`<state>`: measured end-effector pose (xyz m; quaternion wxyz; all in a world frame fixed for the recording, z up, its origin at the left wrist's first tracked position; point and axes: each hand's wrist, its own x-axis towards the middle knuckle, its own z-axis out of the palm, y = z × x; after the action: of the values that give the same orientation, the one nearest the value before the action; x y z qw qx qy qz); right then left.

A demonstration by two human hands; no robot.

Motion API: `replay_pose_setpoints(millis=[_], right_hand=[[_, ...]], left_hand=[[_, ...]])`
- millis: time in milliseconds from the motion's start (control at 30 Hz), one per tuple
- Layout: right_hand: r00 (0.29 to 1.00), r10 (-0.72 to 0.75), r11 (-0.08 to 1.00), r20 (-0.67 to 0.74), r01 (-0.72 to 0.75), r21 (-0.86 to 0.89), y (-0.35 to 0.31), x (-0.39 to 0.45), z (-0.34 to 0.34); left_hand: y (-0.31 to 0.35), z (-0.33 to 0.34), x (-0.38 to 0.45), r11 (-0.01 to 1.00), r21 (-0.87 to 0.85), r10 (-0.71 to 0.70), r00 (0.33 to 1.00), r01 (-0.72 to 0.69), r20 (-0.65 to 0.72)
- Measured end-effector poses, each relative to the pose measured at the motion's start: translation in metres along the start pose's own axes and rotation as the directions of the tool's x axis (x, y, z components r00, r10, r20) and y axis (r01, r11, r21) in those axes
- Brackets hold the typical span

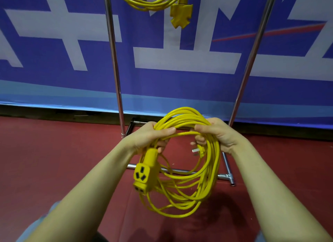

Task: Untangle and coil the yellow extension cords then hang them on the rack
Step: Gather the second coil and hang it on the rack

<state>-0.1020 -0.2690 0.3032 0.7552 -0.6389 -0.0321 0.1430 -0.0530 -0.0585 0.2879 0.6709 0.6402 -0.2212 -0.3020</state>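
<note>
2 hands, left hand [151, 136] and right hand [219, 133], grip unlabelled yellow coil [198, 178].

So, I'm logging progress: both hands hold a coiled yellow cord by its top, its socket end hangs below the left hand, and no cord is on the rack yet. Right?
Not quite. The head view shows another yellow cord already hanging on the rack. The rest holds: the left hand and right hand hold the coiled cord by its top, and its socket end hangs below the left hand.
</note>
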Motion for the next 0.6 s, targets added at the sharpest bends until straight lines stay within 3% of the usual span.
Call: replay_pose_setpoints(millis=[167, 333, 467, 533, 600], right_hand=[[0.996, 0.079, 0.991, 0.044, -0.073, -0.11, 0.006, 0.0, 0.001], [0.999, -0.027, 0.999, 0.035, 0.028, -0.032, 0.006, 0.001, 0.012], [0.997, -0.079, 0.995, 0.025, 0.077, 0.059, -0.001, 0.0, 0.021], [0.997, -0.075, 0.99, 0.0, 0.075, 0.121, -0.005, -0.001, 0.023], [0.997, -0.067, 0.983, -0.031, 0.071, 0.17, -0.009, -0.001, 0.025]], left_hand=[[0.001, -0.003, 0.003, 0.999, 0.048, -0.021, 0.999, 0.022, -0.03], [0.003, -0.013, 0.004, 0.975, 0.22, 0.023, 0.993, 0.003, -0.118], [0.004, -0.013, 0.003, 0.98, 0.197, 0.082, 0.971, -0.038, -0.224], [0.004, -0.005, 0.006, 0.974, 0.222, 0.126, 0.937, -0.054, -0.327], [-0.001, 0.003, 0.01, 0.948, 0.301, 0.241, 0.851, -0.103, -0.467]])
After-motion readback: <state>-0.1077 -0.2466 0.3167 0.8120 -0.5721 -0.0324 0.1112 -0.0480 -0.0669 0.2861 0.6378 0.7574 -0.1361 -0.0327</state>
